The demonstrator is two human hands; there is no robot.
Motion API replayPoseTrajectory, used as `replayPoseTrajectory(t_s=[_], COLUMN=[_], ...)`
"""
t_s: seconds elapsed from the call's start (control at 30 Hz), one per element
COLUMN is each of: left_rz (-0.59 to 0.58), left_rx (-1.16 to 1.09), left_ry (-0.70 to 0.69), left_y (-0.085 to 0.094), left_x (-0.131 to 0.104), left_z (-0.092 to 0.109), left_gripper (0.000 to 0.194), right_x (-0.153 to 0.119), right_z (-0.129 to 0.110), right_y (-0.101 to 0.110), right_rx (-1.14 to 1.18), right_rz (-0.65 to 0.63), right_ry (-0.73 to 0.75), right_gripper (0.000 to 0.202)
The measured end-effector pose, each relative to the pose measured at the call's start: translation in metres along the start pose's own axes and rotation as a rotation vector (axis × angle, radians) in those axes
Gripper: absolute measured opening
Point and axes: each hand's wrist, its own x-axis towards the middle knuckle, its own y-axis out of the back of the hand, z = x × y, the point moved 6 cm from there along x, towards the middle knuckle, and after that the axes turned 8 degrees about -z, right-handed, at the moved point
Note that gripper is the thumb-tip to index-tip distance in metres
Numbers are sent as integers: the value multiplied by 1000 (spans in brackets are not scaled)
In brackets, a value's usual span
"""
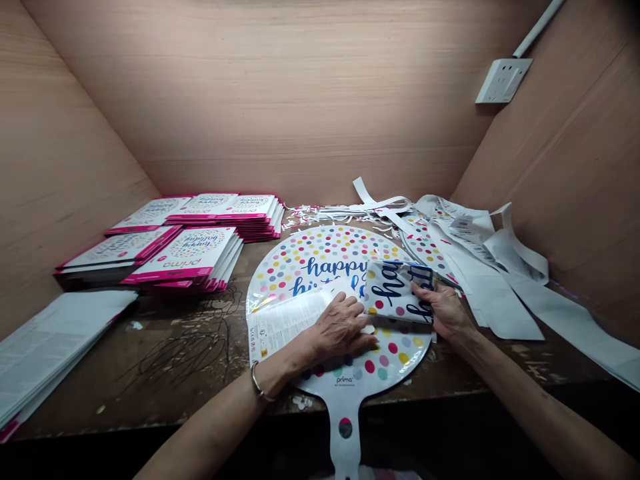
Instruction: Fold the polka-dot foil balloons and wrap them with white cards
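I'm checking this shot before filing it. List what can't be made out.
Head view:
- Round balloon, second line: partly behind folded foil.
- Printed sheet, fine text: too small.
- Left hand, palm: hidden by its back.
- Balloon neck, end: cut off by bottom edge.
- Paper stack, outer side: cut off by left edge.

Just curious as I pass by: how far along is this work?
Birthday packets stacked at left look finished, though their contents are hidden. In hand: the right hand grips a folded balloon beside a printed packet under the left hand. Apparently left: the flat balloon beneath and dotted material at right; count unclear.
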Motion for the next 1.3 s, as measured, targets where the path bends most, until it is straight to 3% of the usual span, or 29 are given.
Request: replayPoseTrajectory(t_s=[0.2, 0.4, 0.53, 0.7, 0.83, 0.9, 0.97, 1.03, 1.1, 1.17, 1.3], left_rz=[106, 209, 253, 199, 119, 98, 97, 111, 124, 126, 149], left_rx=[70, 143, 172, 156, 110, 91, 76, 70, 68, 67, 44], left_ry=[19, 0, -33, -81, -132, -128, -122, -117, -109, -98, -156], left_y=[0, 5, 8, 8, 3, 1, -1, -2, -2, -2, 0], left_x=[-1, -5, -7, -6, -4, -4, -3, -3, -4, -5, -5], left_z=[3, 7, 12, 19, 23, 22, 21, 21, 20, 20, 23], left_gripper=[50, 45, 45, 44, 36, 35, 36, 37, 37, 34, 34], right_x=[2, -8, -10, -9, -9, -5, -7, -18, -33, -42, -42], right_z=[-7, -18, -3, 17, 19, 1, -24, -34, -22, -8, 10], right_y=[-22, -41, -49, -49, -49, -49, -59, -80, -98, -105, -113], right_rx=[-134, -449, -412, -373, -589, -875, -1183, -1412, -1522, -1553, -1533], right_rz=[-105, -189, -307, -385, -434, -370, -330, -511, -869, -1100, -1148], right_ry=[76, 193, 42, -162, -219, -27, 343, 724, 941, 993, 938], right_gripper=[33, 30, 30, 37, 34, 31, 29, 31, 35, 37, 39])
